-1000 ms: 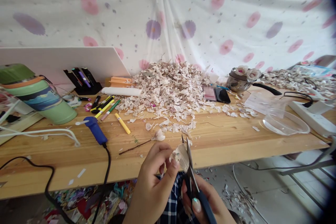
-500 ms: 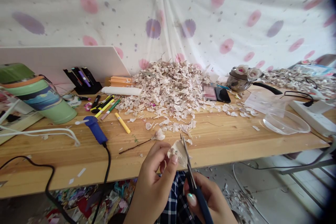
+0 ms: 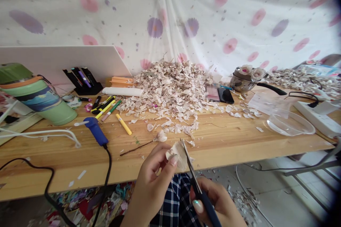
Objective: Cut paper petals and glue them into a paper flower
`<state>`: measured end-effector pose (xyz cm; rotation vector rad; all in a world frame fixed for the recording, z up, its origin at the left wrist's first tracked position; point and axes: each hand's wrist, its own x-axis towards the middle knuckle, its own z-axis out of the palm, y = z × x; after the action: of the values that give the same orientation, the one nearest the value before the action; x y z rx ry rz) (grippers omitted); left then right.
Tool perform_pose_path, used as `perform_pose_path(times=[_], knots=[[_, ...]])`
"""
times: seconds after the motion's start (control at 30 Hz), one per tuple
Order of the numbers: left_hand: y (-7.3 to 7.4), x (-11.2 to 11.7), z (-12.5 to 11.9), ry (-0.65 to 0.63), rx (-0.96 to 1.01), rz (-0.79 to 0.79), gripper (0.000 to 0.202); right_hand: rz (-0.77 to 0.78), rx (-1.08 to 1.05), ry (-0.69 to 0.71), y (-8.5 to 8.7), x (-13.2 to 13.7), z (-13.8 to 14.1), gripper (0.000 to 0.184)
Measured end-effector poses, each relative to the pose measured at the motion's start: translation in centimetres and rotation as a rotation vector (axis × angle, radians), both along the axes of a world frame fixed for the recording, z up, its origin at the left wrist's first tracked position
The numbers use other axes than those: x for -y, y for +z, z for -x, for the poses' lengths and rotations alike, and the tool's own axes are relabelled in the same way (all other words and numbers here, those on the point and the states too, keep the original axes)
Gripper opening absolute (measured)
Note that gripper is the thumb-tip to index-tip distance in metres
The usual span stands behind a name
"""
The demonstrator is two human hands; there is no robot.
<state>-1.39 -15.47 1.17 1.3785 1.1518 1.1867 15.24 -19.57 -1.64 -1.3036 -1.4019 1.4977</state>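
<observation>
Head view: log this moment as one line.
left hand: pinches pale petal | right hand: grips blue-handled scissors, blades at petal's edge | where: over wooden table front edge | nearby: scrap pile

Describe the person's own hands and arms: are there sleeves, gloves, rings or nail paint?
Both are bare: no gloves, and no ring or watch shows. On the left hand the left thumbnail is pale and glossy; on the right hand the right thumbnail is painted light mint green. No sleeve reaches either wrist in this view. Between them shows a checked garment, dark blue and white.
</observation>
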Motion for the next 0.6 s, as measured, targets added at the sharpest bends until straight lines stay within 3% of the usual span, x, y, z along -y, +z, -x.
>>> perform_pose_path(times=[0.33, 0.6], knots=[[0.5, -0.1, 0.2, -0.044, 0.162, 0.122, 0.021, 0.031, -0.016, 0.148, -0.6, 0.0, -1.6, 0.058], [0.4, -0.2, 0.4, -0.059, 0.208, 0.121, 0.019, 0.118, -0.009, 0.044, 0.5, 0.8, -1.5, 0.063]])
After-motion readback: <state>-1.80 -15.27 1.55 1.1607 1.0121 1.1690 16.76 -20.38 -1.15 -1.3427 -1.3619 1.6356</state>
